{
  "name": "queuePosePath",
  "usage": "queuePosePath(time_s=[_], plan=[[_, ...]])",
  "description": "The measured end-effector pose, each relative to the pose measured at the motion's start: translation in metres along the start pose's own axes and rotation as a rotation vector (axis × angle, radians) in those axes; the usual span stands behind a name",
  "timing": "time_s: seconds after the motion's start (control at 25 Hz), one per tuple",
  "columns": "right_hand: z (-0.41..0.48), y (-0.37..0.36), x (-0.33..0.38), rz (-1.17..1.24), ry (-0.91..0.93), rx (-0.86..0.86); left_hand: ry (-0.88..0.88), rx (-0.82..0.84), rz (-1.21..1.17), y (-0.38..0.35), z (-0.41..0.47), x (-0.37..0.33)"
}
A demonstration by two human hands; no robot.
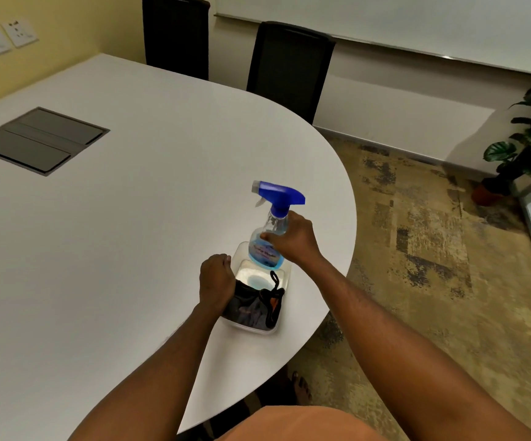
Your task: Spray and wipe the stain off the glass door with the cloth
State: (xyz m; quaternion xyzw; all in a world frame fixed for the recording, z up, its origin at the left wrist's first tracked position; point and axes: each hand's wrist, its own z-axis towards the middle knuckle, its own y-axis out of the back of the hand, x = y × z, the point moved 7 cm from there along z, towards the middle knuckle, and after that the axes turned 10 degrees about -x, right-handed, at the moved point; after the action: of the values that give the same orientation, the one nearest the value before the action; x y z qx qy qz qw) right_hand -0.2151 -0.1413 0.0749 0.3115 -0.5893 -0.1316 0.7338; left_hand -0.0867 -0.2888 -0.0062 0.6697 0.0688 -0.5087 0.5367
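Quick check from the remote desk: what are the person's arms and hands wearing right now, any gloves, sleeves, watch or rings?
Nothing visible. The left hand and right hand are bare, with no gloves, and no rings show. Both forearms are uncovered up to the frame edge, with no sleeves, watch or bands. Only an orange garment shows at the bottom.

White table (130, 218) carries a recessed grey panel (40, 141) far left. Two black chairs (289, 68) stand beyond; potted plant (525, 148) far right.

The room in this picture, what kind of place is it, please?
Most likely an office meeting room. A large white table has a cable hatch set into its top, black office chairs stand along it, and a whiteboard hangs on the far wall.
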Motion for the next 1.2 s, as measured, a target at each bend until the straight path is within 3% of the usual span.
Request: queuePosePath(time_s=[0.52,0.92,1.2], plan=[[-0.013,-0.066,-0.038,-0.012,-0.106,0.129,0.097,0.132,0.052,0.002,-0.008,0.019],[-0.013,-0.072,-0.044,-0.035,-0.138,0.154,0.120,0.163,0.065,0.000,-0.010,0.028],[-0.037,-0.049,-0.066,-0.058,-0.247,0.090,-0.023,-0.057,0.083,0.013,-0.028,0.005]])
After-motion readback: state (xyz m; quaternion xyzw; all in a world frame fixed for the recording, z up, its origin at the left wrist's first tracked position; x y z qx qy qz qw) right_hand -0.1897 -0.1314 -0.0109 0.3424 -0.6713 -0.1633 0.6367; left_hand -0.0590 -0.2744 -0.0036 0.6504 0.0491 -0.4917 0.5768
